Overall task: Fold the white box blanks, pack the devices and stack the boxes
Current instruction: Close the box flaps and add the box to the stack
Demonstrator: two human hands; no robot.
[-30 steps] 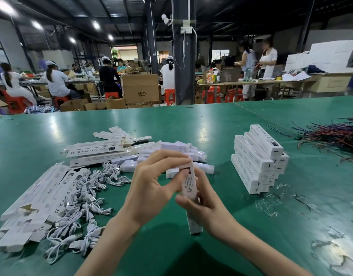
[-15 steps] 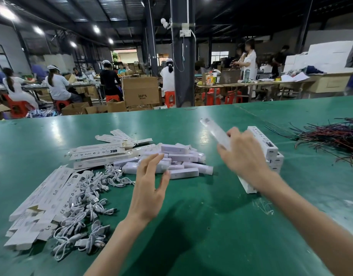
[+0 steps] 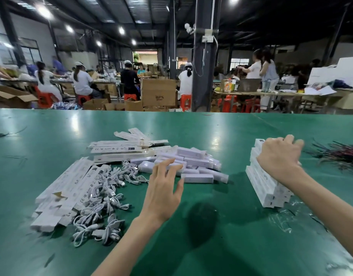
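On the green table [image 3: 211,246], a stack of closed white boxes [image 3: 268,189] stands at the right. My right hand [image 3: 279,156] lies on top of it, fingers curled over the far side of the topmost box [image 3: 258,142]. Near the table's middle is a loose pile of white devices [image 3: 195,163]. My left hand [image 3: 163,188] hovers at the near edge of that pile, fingers spread and holding nothing. Flat white box blanks [image 3: 62,194] lie in a row at the left, and more blanks [image 3: 116,150] lie behind the pile.
A tangle of white cables [image 3: 104,198] lies between the blanks and my left hand. Dark coloured wires [image 3: 340,154] sprawl at the far right. Clear plastic scraps [image 3: 281,218] lie by the stack. People work at other tables beyond the far edge.
Both hands held one box upright a second ago. My right hand has carried it right onto the stack. My left hand let go and moved forward towards the devices.
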